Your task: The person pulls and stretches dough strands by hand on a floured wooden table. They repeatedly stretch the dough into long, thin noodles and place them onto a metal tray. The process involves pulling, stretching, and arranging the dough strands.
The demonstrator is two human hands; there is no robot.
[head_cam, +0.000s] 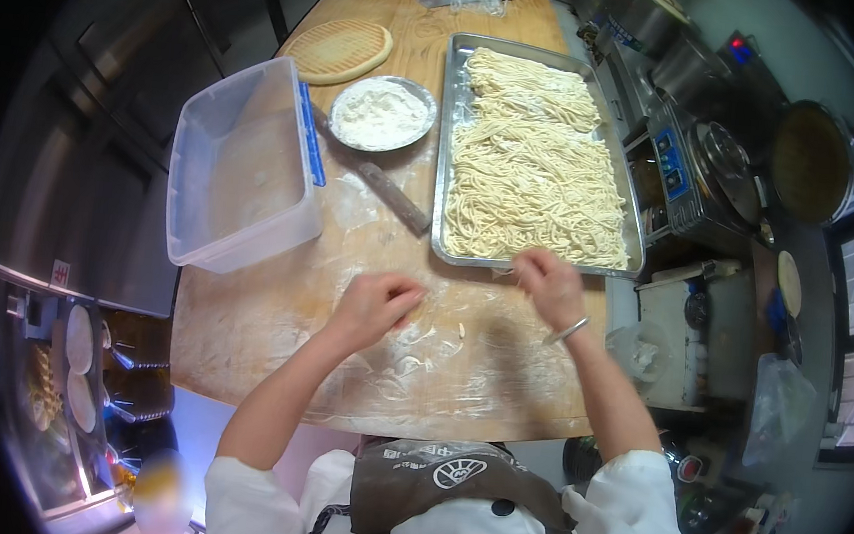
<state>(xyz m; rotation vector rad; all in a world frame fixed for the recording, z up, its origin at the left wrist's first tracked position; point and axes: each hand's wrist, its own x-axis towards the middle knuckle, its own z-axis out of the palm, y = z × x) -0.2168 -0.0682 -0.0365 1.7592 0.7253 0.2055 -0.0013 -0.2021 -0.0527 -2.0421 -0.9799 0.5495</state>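
Note:
Strands of pale, floured noodles (539,185) fill a rectangular metal tray (444,148) on the right side of a wooden worktable (241,335). At the tray's near edge is my right hand (546,280), blurred, with its fingers drawn together; whether it holds anything is unclear. My left hand (375,308) hovers over the floured near part of the table, its fingers curled, and I cannot make out anything in it. A small scrap of dough (462,331) lies between the hands on the tabletop.
Left of the tray stand a round metal bowl of flour (383,113), a wooden rolling pin (395,198) and a clear plastic bin (240,252) with a blue latch. A round flatbread (339,49) lies behind them. Cooking equipment with a control panel (672,162) lines the right side.

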